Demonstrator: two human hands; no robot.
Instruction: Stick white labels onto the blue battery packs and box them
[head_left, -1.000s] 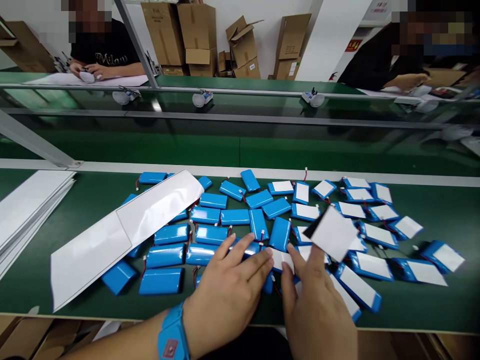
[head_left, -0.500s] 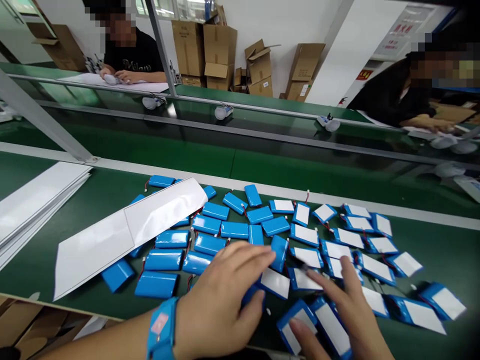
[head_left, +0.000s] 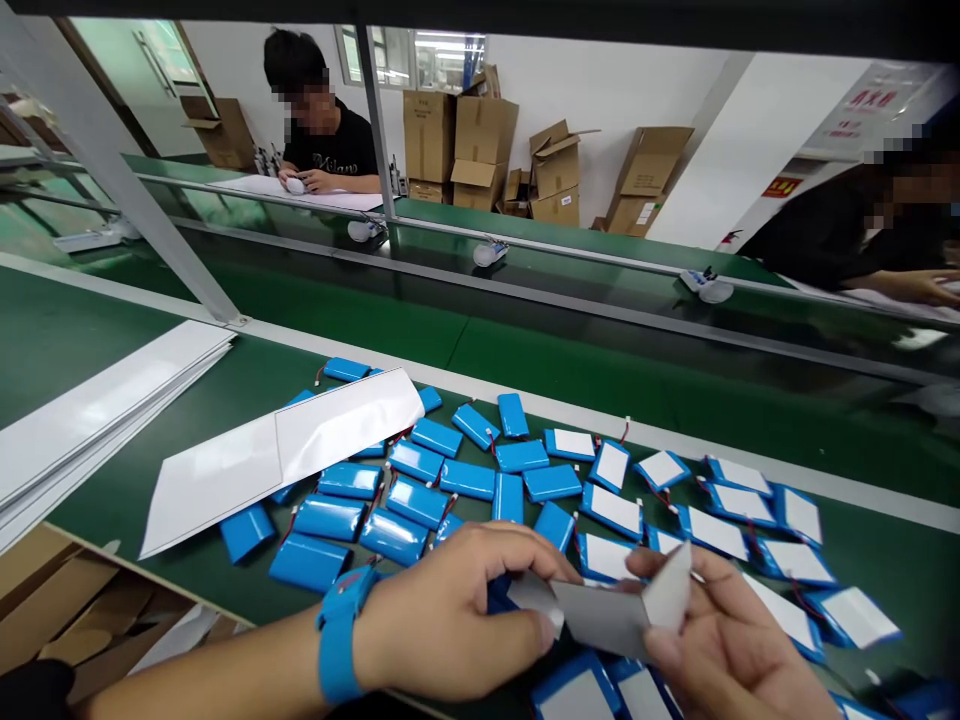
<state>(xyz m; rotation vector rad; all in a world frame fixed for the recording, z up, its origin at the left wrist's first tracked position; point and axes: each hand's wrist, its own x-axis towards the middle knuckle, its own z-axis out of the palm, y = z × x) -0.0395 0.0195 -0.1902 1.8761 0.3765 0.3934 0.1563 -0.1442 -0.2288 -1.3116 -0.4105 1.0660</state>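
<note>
A small grey-white strip with bent ends is stretched between my two hands. My left hand, a blue band on its wrist, pinches the strip's left end between thumb and fingers. At the other end, the thumb and fingers of my right hand grip the upturned tip. Beneath and around them lie flat blue battery packs with thin red and black leads. Packs on the left, such as this bare battery pack, show plain blue tops; those on the right, like this battery pack, carry white rectangles.
A long white sheet lies over some packs at left. Beyond it is a stack of white sheets. A slanted metal post rises at the bench's back edge. Two people sit across the line, with cardboard boxes behind.
Both hands, apart and without the strip in sight before, now hold the grey-white strip between them. My right hand's fingers have closed. The camera view has shifted.
</note>
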